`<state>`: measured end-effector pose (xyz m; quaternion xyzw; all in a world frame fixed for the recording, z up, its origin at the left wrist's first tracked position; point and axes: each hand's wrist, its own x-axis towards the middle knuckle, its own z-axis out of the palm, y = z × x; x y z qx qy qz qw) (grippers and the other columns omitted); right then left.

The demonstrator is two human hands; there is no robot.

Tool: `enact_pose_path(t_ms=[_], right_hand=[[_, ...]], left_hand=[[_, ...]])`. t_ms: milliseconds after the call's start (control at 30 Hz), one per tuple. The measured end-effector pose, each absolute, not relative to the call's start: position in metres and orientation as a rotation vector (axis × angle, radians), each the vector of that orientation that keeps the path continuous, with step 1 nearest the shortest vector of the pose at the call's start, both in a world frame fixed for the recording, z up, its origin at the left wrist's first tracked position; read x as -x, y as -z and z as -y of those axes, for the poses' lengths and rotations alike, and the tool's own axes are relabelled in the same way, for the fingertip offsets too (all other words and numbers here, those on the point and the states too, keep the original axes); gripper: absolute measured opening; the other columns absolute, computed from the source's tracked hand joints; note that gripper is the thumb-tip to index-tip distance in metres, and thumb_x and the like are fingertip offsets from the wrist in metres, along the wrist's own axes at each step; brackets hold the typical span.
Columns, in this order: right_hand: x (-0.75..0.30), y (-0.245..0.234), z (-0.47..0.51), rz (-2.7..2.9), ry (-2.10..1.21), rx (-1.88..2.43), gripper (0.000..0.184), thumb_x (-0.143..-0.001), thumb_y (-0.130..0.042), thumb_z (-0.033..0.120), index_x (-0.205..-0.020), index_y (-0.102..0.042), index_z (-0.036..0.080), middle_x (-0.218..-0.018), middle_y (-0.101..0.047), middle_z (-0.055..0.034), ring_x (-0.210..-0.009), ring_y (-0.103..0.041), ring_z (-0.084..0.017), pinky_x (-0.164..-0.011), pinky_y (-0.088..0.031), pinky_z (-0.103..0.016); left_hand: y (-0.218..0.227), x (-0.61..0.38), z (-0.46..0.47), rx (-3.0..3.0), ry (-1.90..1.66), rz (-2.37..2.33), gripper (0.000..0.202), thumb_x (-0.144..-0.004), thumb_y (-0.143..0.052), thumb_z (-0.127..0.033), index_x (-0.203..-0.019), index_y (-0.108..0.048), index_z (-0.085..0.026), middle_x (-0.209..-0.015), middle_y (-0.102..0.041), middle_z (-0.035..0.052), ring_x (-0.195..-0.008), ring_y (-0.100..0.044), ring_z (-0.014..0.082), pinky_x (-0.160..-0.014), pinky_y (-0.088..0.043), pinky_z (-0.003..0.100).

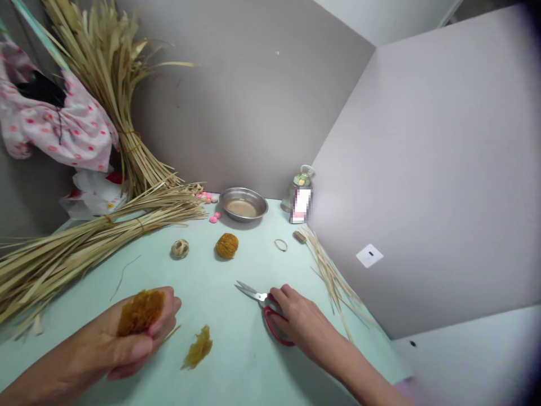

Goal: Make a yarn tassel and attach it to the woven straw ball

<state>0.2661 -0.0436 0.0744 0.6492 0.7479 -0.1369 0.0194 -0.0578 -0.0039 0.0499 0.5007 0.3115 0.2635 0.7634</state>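
My left hand [131, 338] is curled around a clump of orange-brown fibre [140, 311] just above the pale green table [236, 366]. A smaller tuft of the same fibre [198, 348] lies on the table beside it. My right hand [296, 318] rests on the red handles of a pair of scissors [257, 299], fingers closed over them; the closed silver blades point left. Farther back lie an orange fibre ball [227, 246] and a small tan twine ball [180, 248].
Bundles of dried straw [84, 237] lie at the left and lean in the corner. A metal bowl [244, 203], pink beads [213, 217], a jar [301, 189], a ring [280, 245] and loose straw strips [333, 276] sit near the grey walls.
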Motion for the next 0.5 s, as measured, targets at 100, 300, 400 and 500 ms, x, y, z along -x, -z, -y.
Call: enact_pose_path(t_ms=[100,300,400,500], right_hand=[[-0.243,-0.071,0.042,-2.364,0.082,-1.912,0.008,-0.089,-0.055,0.012,-0.094,-0.062,0.015,-0.097,-0.062,-0.0122,-0.095,-0.057,-0.028,-0.081,-0.044,-0.039],[-0.175,-0.032,0.048,-2.783,0.492,-1.593,0.056,-0.079,-0.069,0.059,-0.116,-0.051,0.021,-0.105,-0.058,-0.0082,-0.086,-0.059,-0.025,-0.067,-0.051,-0.033],[-0.157,-0.024,0.052,-2.784,0.405,-1.455,0.031,-0.085,-0.068,0.042,-0.103,-0.055,0.02,-0.099,-0.058,-0.0079,-0.083,-0.056,-0.023,-0.064,-0.05,-0.03],[-0.17,-0.04,0.062,-2.89,0.846,-1.233,0.009,-0.092,-0.055,0.022,-0.101,-0.058,0.019,-0.102,-0.059,-0.0052,-0.083,-0.056,-0.016,-0.073,-0.048,-0.024]], left_hand=[[-0.055,0.056,0.006,-1.124,-0.609,-0.772,0.044,-0.063,-0.076,-0.057,-0.067,-0.047,-0.024,-0.06,-0.037,-0.0063,-0.049,-0.023,0.0101,-0.041,-0.023,0.023],[-0.048,0.053,0.004,-1.125,-0.598,-0.786,0.041,-0.067,-0.073,-0.056,-0.07,-0.047,-0.025,-0.064,-0.039,-0.0061,-0.05,-0.027,0.0105,-0.042,-0.027,0.021],[-0.042,0.051,0.005,-1.127,-0.601,-0.747,0.037,-0.073,-0.07,-0.054,-0.072,-0.049,-0.024,-0.066,-0.038,-0.0062,-0.05,-0.025,0.0102,-0.043,-0.028,0.021],[-0.04,0.05,0.004,-1.064,-0.564,-0.796,0.035,-0.073,-0.072,-0.053,-0.076,-0.051,-0.025,-0.066,-0.037,-0.0062,-0.052,-0.027,0.0111,-0.046,-0.031,0.021]])
